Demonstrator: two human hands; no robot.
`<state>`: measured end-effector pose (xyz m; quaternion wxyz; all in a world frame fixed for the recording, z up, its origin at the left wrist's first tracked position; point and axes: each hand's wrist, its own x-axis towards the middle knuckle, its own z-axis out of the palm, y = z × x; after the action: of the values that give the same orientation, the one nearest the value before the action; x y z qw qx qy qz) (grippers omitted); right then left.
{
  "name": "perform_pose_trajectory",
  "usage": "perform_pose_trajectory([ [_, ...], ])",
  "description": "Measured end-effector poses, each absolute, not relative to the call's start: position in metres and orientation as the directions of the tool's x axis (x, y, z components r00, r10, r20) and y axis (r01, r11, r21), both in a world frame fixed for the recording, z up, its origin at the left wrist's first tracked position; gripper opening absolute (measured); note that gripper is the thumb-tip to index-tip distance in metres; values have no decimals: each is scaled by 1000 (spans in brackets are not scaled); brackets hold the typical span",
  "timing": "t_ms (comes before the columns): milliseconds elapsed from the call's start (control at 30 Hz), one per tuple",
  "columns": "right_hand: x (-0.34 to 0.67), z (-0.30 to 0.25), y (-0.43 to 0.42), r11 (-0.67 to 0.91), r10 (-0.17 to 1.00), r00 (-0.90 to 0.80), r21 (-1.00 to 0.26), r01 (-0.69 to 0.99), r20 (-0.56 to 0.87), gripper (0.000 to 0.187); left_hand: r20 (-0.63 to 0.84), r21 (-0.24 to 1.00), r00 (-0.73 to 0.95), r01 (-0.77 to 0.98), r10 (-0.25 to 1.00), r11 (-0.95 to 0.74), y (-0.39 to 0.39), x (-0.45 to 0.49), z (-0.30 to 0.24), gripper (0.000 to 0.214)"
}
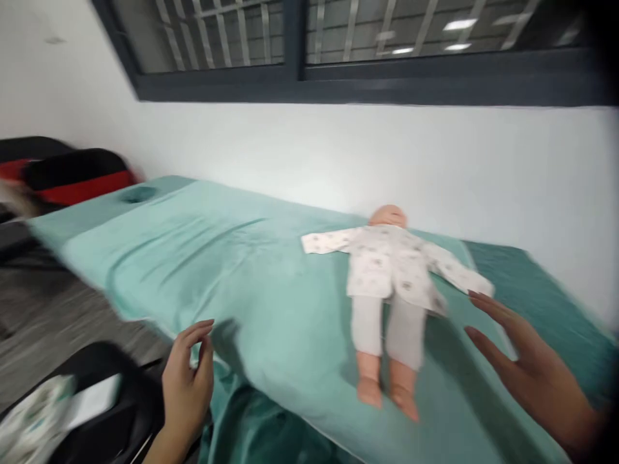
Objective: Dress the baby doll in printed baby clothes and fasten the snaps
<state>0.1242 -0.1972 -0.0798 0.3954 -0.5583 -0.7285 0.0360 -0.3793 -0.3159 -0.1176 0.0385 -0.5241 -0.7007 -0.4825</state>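
Note:
A baby doll (389,277) lies on its back on the teal-covered bed, arms spread and feet bare. It wears a white patterned top (374,264) and white pants (405,332). The top's front edges part at the bottom. My right hand (532,367) hovers at the lower right, thumb and fingers apart and nothing in it; its fingertips come close to the cuff of the sleeve on that side. Over the near edge of the bed, away from the doll, is my left hand (189,374), loosely curved and holding nothing visible.
The long bed (271,283) stands against a white wall under a dark-framed window (294,77). A dark chair (104,361) at lower left carries white cloth-like items (41,412) and a pale flat object (94,401). Black-and-red seating (82,180) is blurred at far left.

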Motion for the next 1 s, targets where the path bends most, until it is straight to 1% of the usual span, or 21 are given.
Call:
perform_pose_trajectory([
  [67, 155, -78, -229, 292, 805, -46, -327, 899, 592, 54, 586, 609, -295, 775, 755, -170, -294, -340, -113, 22],
  [133, 192, -81, -258, 155, 777, -10, -177, 972, 629, 53, 592, 572, -100, 751, 800, -330, -275, -300, -110, 27],
  [200, 226, -88, -287, -9, 771, 75, -107, 994, 633, 53, 590, 506, 126, 712, 798, -487, -263, -265, -109, 35],
  [267, 253, -99, -313, -141, 772, 178, -109, 984, 610, 56, 554, 436, 322, 673, 768, -597, -256, -237, -109, 45],
  [333, 270, -111, -332, -184, 790, 247, -167, 969, 562, 63, 520, 370, 455, 642, 723, -671, -251, -217, -108, 57],
  [400, 279, -122, -342, -147, 820, 257, -246, 958, 512, 69, 513, 303, 546, 606, 662, -735, -248, -202, -105, 69],
  [467, 284, -128, -344, -113, 843, 251, -299, 947, 477, 67, 497, 229, 618, 584, 609, -779, -246, -189, -102, 76],
  [500, 286, -129, -343, -119, 848, 259, -310, 943, 462, 64, 480, 194, 642, 587, 598, -786, -246, -183, -100, 74],
  [600, 286, -121, -331, -157, 853, 301, -339, 927, 427, 54, 433, 125, 674, 613, 599, -780, -245, -167, -98, 53],
  [633, 284, -115, -326, -152, 857, 308, -368, 917, 414, 51, 428, 114, 681, 612, 595, -782, -244, -165, -97, 47],
  [700, 276, -102, -316, -147, 870, 342, -475, 868, 356, 46, 422, 105, 692, 605, 586, -789, -240, -162, -96, 42],
  [800, 250, -77, -305, -163, 875, 431, -703, 692, 222, 46, 418, 113, 692, 603, 589, -790, -229, -162, -92, 41],
  [867, 222, -60, -299, -95, 880, 441, -844, 528, 178, 48, 418, 135, 679, 610, 603, -781, -220, -161, -91, 40],
  [933, 191, -48, -291, -15, 895, 424, -942, 335, 137, 47, 414, 166, 665, 616, 621, -770, -214, -158, -90, 39],
  [1000, 163, -45, -283, 13, 927, 370, -988, 153, 69, 43, 400, 206, 657, 616, 639, -761, -212, -157, -90, 37],
])
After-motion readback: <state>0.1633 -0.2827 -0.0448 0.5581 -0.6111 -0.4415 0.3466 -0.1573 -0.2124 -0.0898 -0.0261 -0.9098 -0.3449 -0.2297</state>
